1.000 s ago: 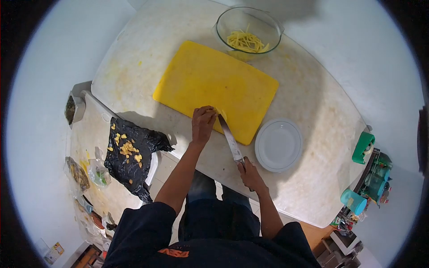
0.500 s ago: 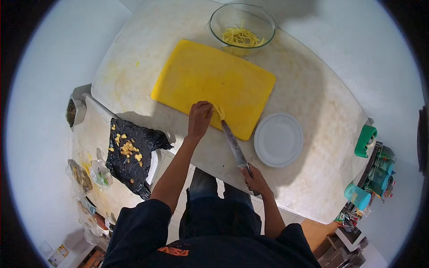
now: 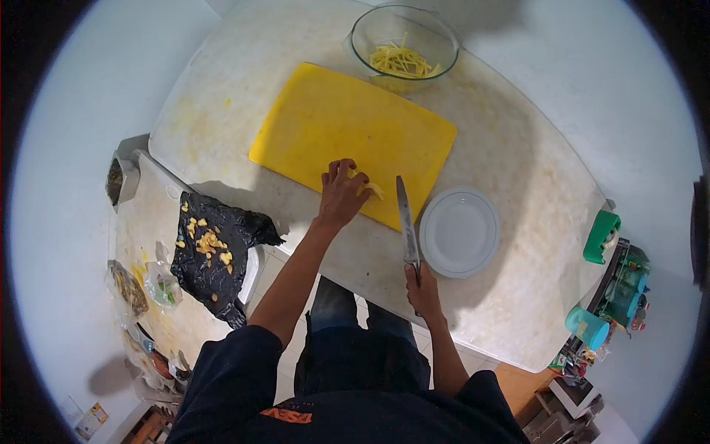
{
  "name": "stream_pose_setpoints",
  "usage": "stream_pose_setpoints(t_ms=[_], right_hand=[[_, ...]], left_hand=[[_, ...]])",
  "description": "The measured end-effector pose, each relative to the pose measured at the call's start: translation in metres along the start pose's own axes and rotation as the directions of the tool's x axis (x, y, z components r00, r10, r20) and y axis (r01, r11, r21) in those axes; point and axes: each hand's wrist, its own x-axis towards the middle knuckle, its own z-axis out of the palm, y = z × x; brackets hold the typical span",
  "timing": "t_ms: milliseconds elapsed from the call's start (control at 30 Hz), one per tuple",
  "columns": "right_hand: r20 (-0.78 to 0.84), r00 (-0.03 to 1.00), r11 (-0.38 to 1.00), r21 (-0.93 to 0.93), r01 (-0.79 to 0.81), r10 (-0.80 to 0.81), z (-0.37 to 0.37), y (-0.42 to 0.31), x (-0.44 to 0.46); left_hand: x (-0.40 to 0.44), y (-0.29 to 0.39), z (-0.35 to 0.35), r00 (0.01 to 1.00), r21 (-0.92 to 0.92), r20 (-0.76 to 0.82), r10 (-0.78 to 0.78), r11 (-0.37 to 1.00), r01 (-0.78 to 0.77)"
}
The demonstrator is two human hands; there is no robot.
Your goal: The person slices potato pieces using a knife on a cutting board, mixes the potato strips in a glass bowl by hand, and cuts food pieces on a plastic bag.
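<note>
My left hand [image 3: 344, 194] rests at the near edge of the yellow cutting board [image 3: 355, 122], fingers spread and curved over pale yellow slices [image 3: 375, 191]; part of the slices is hidden under the fingers. My right hand [image 3: 423, 290] is closed round the handle of a long knife [image 3: 406, 214]. The blade points away from me, its tip over the board's right part, apart from the slices. Just right of the blade lies a white plate [image 3: 460, 232]. Beyond the board stands a glass bowl [image 3: 425, 40] with yellow strips [image 3: 400, 59] in it.
On the left, a black plastic bag [image 3: 214, 255] holds several yellowish pieces. Clear bags [image 3: 163, 285] lie farther left, near a small container [image 3: 122, 180]. A green tape dispenser [image 3: 600, 237] and a turquoise cup [image 3: 587, 328] are at the right edge.
The knife has swung upright and right, away from the slices. My left hand has shifted slightly right, and its fingers have spread over the slices.
</note>
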Motion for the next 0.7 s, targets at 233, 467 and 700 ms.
stream_pose_setpoints(t_ms=[233, 467, 700], right_hand=[[-0.003, 0.999, 0.999, 0.023, -0.034, 0.034, 0.001, -0.018, -0.003], [0.028, 0.995, 0.993, 0.062, -0.097, 0.095, -0.003, -0.024, -0.004], [0.025, 0.993, 0.993, 0.033, -0.116, 0.116, -0.008, -0.025, -0.004]], left_hand=[[-0.018, 0.017, 0.014, 0.996, -0.027, -0.055, -0.069, 0.997, 0.068], [-0.020, 0.023, 0.023, 0.985, -0.050, -0.175, -0.006, 0.999, -0.002], [-0.013, 0.034, 0.033, 0.992, 0.104, -0.104, 0.072, 0.993, -0.061]])
